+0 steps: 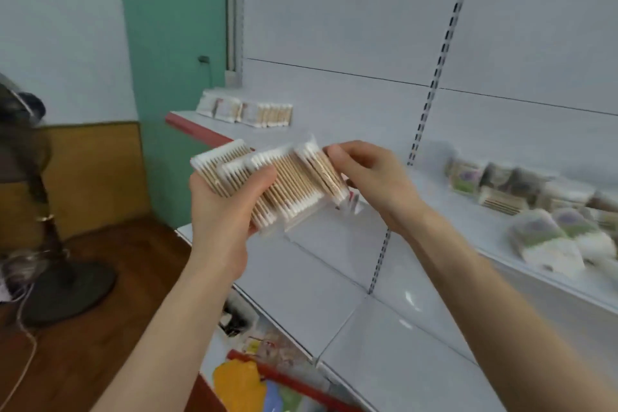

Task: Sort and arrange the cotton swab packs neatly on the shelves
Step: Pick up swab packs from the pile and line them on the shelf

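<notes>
Over the front of the shelf [334, 125], two hands work a fan of cotton swab packs [284, 181].
The left hand [220, 211] cups the fan from beneath, its grip curled with the thumb across the near face. The right hand [364, 174] pinches the end pack [321, 167] on the fan's right side, so it looks best placed to peel that one off. Swab sticks slant away toward the shelf's back. At the shelf's far left stands a neat row [264, 114]; at its right lies a loose heap [535, 211].
</notes>
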Action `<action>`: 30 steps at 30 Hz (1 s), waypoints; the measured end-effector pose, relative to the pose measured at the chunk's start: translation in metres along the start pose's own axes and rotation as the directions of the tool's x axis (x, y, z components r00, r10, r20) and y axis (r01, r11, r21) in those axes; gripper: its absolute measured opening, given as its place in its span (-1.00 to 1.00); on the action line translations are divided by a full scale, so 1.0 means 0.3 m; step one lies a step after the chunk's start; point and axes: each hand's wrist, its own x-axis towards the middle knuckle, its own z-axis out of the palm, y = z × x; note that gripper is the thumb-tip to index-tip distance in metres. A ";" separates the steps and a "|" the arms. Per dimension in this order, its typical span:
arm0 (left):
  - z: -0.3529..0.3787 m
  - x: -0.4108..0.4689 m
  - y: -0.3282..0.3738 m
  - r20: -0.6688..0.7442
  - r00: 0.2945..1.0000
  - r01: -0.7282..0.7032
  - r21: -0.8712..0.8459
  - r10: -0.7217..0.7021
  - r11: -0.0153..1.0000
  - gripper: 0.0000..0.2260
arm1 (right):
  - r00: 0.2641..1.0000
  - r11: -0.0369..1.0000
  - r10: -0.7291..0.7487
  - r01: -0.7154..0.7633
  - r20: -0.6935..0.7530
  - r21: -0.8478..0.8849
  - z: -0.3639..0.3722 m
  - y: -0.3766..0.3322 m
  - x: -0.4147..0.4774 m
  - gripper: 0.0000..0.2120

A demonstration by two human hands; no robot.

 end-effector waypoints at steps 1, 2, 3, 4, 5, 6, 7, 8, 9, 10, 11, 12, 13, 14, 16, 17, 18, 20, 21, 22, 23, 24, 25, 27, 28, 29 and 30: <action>-0.061 0.032 0.018 -0.034 0.999 -0.013 0.000 0.013 1.000 -0.52 | 0.997 0.999 0.032 -0.032 0.066 -0.010 0.076 -0.011 0.030 -0.68; -0.122 0.063 0.033 -0.065 0.997 -0.029 0.004 0.029 1.000 -0.52 | 0.986 0.998 0.066 -0.065 0.155 -0.015 0.148 -0.023 0.059 -0.62; -0.179 0.094 0.047 -0.091 0.995 -0.044 0.019 0.045 0.999 -0.48 | 0.963 0.997 0.081 -0.083 0.255 -0.004 0.218 -0.029 0.088 -0.60; -0.232 0.122 0.061 -0.115 0.992 -0.056 0.043 0.060 0.998 -0.40 | 0.937 0.996 0.078 -0.088 0.341 0.014 0.286 -0.030 0.118 -0.61; -0.282 0.152 0.073 -0.139 0.987 -0.067 0.068 0.076 0.995 -0.33 | 0.916 0.997 0.067 -0.080 0.396 0.017 0.351 -0.027 0.148 -0.63; -0.331 0.184 0.083 -0.163 0.982 -0.077 0.092 0.091 0.993 -0.28 | 0.908 0.998 0.048 -0.062 0.416 0.020 0.412 -0.021 0.183 -0.66; -0.378 0.220 0.091 -0.185 0.977 -0.088 0.116 0.109 0.989 -0.29 | 0.913 0.998 0.039 -0.058 0.407 0.036 0.469 -0.011 0.222 -0.70; -0.425 0.260 0.096 -0.208 0.970 -0.098 0.141 0.126 0.985 -0.31 | 0.922 0.994 0.044 -0.078 0.386 0.074 0.524 0.001 0.267 -0.73; -0.472 0.301 0.099 -0.226 0.964 -0.106 0.162 0.142 0.981 -0.34 | 0.930 0.985 0.060 -0.114 0.363 0.129 0.578 0.016 0.314 -0.77; -0.519 0.347 0.098 -0.243 0.957 -0.113 0.183 0.156 0.977 -0.34 | 0.937 0.972 0.077 -0.147 0.340 0.183 0.632 0.032 0.366 -0.79; -0.563 0.395 0.097 -0.254 0.952 -0.120 0.201 0.170 0.972 -0.33 | 0.946 0.962 0.088 -0.163 0.312 0.222 0.685 0.050 0.422 -0.82; -0.607 0.445 0.094 -0.264 0.948 -0.122 0.217 0.178 0.969 -0.31 | 0.954 0.955 0.090 -0.165 0.287 0.247 0.736 0.069 0.480 -0.83; -0.649 0.499 0.088 -0.274 0.944 -0.120 0.228 0.182 0.966 -0.31 | 0.960 0.950 0.087 -0.161 0.266 0.269 0.788 0.088 0.540 -0.83; -0.688 0.554 0.082 -0.284 0.942 -0.115 0.235 0.181 0.965 -0.31 | 0.965 0.944 0.085 -0.158 0.249 0.291 0.840 0.107 0.600 -0.81; -0.754 0.670 0.075 -0.301 0.938 -0.097 0.241 0.169 0.966 -0.35 | 0.964 0.933 0.091 -0.170 0.248 0.318 0.931 0.136 0.713 -0.81; -0.783 0.732 0.076 -0.306 0.938 -0.087 0.248 0.163 0.965 -0.36 | 0.959 0.928 0.101 -0.187 0.264 0.323 0.973 0.149 0.769 -0.83; -0.809 0.791 0.078 -0.304 0.939 -0.079 0.259 0.159 0.963 -0.36 | 0.952 0.926 0.113 -0.204 0.284 0.317 1.014 0.161 0.823 -0.85; -0.866 0.899 0.088 -0.294 0.940 -0.089 0.283 0.175 0.955 -0.31 | 0.937 0.926 0.131 -0.233 0.324 0.298 1.097 0.180 0.929 -0.84; -0.896 0.951 0.094 -0.297 0.936 -0.098 0.291 0.188 0.952 -0.28 | 0.926 0.919 0.138 -0.252 0.351 0.303 1.137 0.183 0.981 -0.82; -0.928 0.998 0.098 -0.303 0.933 -0.101 0.296 0.194 0.950 -0.25 | 0.910 0.909 0.151 -0.281 0.385 0.309 1.177 0.186 1.029 -0.80; -0.961 1.042 0.099 -0.308 0.932 -0.097 0.296 0.191 0.950 -0.23 | 0.890 0.898 0.168 -0.315 0.423 0.308 1.216 0.188 1.069 -0.77; -0.993 1.084 0.098 -0.310 0.934 -0.087 0.286 0.179 0.954 -0.21 | 0.873 0.896 0.181 -0.337 0.454 0.290 1.255 0.194 1.107 -0.72; -1.021 1.125 0.092 -0.309 0.937 -0.079 0.270 0.163 0.960 -0.20 | 0.864 0.906 0.189 -0.337 0.467 0.256 1.289 0.206 1.142 -0.65; -1.068 1.217 0.074 -0.301 0.945 -0.061 0.231 0.131 0.971 -0.20 | 0.885 0.944 0.186 -0.281 0.427 0.170 1.345 0.234 1.206 -0.57; -1.080 1.265 0.062 -0.292 0.949 -0.054 0.211 0.115 0.976 -0.23 | 0.906 0.963 0.179 -0.242 0.385 0.121 1.362 0.247 1.237 -0.56; -1.088 1.314 0.049 -0.278 0.955 -0.047 0.190 0.100 0.981 -0.26 | 0.925 0.974 0.176 -0.213 0.337 0.077 1.371 0.256 1.265 -0.56; -1.090 1.363 0.038 -0.259 0.962 -0.037 0.168 0.080 0.985 -0.28 | 0.941 0.979 0.182 -0.202 0.287 0.041 1.370 0.266 1.291 -0.58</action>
